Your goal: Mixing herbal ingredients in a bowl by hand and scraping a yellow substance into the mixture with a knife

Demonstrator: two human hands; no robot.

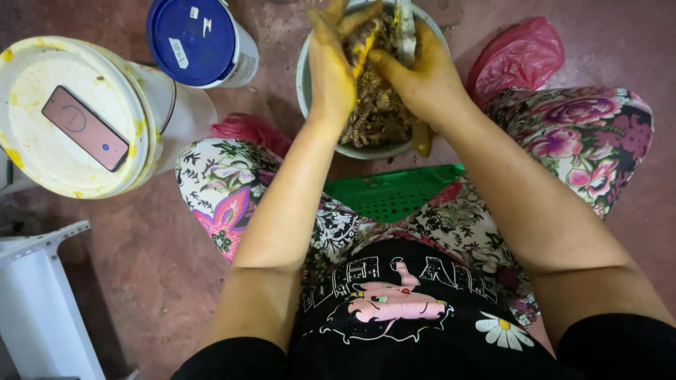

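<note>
Leftmost, a phone (pixel 85 127) lies on a white bucket's lid (pixel 42 84), beside a blue-lidded tub (pixel 191 39). Top centre, the stained left hand (pixel 331 67) grips a yellow root (pixel 363 48) over a bowl (pixel 304 84) of roots; the right hand (pixel 419 77) pinches probably a knife (pixel 405 32); red bag (pixel 517 53) at right

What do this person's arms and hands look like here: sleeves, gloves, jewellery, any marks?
Both forearms are bare, with short black sleeves ending at the upper arms. No gloves, rings, bracelets or watch show. The left hand and right hand are smeared with yellow staining over fingers and backs, fading toward the wrists.
</note>
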